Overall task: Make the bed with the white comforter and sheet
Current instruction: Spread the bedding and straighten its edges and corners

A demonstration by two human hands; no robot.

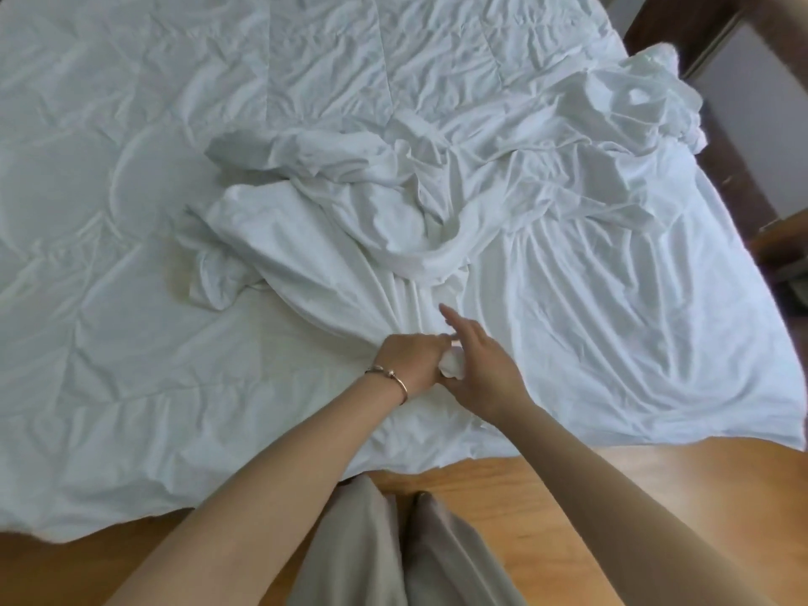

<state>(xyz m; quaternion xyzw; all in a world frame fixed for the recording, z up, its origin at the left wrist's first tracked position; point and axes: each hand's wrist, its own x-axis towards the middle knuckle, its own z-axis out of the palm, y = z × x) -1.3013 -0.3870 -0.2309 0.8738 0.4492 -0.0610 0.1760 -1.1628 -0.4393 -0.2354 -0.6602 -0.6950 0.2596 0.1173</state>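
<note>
Low centre of frame: left hand (409, 363) clenched on a gathered wad of sheet (437, 203), right hand (478, 369) beside it, fingers straight, grip released. Beyond, sheet bunched mid-frame over the comforter (109, 190). Risk judged: one-handed tug dragging the comforter askew, deepening the tangle.

A warm orange-brown wooden floor (546, 470) runs along the near edge of the bed, smooth and faintly glossy under soft, even daylight. At the upper right stands dark brown wooden furniture (717, 19) with a pale grey wall (760, 80) beside it. Lower on the right edge sits another dark wooden piece (782, 238), partly cut off.
</note>
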